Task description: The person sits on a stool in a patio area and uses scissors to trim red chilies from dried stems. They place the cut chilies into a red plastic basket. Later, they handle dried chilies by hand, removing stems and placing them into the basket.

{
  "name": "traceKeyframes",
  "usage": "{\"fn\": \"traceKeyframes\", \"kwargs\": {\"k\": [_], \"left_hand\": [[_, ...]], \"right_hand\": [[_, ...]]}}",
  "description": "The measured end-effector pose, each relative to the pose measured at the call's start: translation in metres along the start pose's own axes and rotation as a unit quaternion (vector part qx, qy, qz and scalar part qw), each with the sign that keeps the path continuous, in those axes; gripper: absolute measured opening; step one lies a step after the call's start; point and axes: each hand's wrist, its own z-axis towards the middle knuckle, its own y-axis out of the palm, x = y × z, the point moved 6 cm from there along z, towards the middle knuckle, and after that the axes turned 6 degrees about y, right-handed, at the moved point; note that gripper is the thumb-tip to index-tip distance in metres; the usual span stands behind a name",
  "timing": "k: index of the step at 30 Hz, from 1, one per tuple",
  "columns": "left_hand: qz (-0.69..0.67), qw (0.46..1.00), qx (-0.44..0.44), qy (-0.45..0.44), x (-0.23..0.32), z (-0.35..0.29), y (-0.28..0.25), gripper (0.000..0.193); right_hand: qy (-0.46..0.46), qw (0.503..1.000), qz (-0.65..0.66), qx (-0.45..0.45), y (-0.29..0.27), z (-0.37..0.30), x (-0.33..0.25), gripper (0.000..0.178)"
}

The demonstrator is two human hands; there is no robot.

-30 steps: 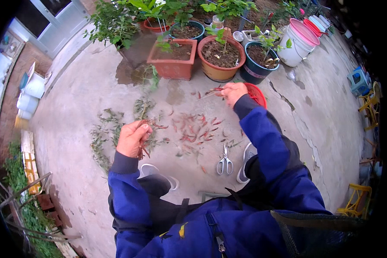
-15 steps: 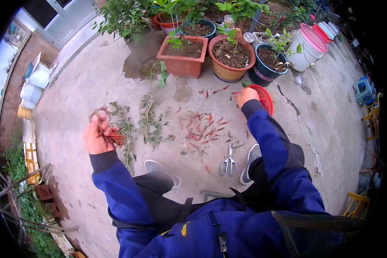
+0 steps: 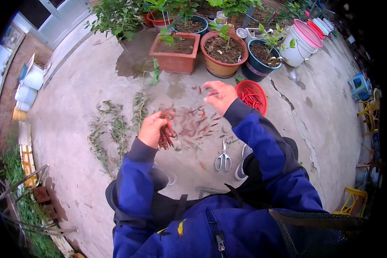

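Observation:
My left hand (image 3: 151, 130) is closed round a bunch of dark red chili peppers (image 3: 167, 136), which hang below the fingers. My right hand (image 3: 221, 96) is raised beside the red bowl (image 3: 265, 102), fingers bent and apart from the thumb, with nothing visible between them. Bright red chili peppers (image 3: 250, 98) lie inside that bowl. Between and below my hands, loose chili peppers (image 3: 198, 124) are scattered on the concrete. Silver scissors (image 3: 223, 160) lie by my right shoe, blades pointing away from me. Pulled green plants (image 3: 118, 129) lie in rows left of the peppers.
Potted plants stand along the far side, among them a square terracotta planter (image 3: 174, 60), a round orange pot (image 3: 223, 69) and a dark blue pot (image 3: 256, 71). White buckets (image 3: 296, 47) stand at the far right. A long crack (image 3: 283, 95) runs across the concrete.
My left hand has moved right with its bunch, from over the plants to beside the scattered peppers. My right hand has moved left from the bowl's edge, its fingers opening.

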Motion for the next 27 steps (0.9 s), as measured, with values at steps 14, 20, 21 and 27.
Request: {"fn": "traceKeyframes", "kwargs": {"k": [14,20,21,27], "left_hand": [[0.097,0.986,-0.135,-0.011,-0.007,-0.002,0.055,0.014],[0.072,0.995,-0.076,0.003,0.002,-0.003,0.043,0.013],[0.083,0.994,-0.076,0.006,0.007,-0.004,0.038,0.013],[-0.015,0.998,0.032,0.058,0.033,-0.015,-0.008,0.017]], "right_hand": [[-0.067,0.981,0.139,-0.114,0.021,-0.041,-0.056,0.012],[0.162,0.952,0.25,-0.077,0.021,-0.029,-0.02,0.014],[0.202,0.944,0.259,-0.033,0.016,-0.021,-0.001,0.013],[0.3,0.893,0.302,0.149,-0.053,0.01,0.066,0.008]]}}
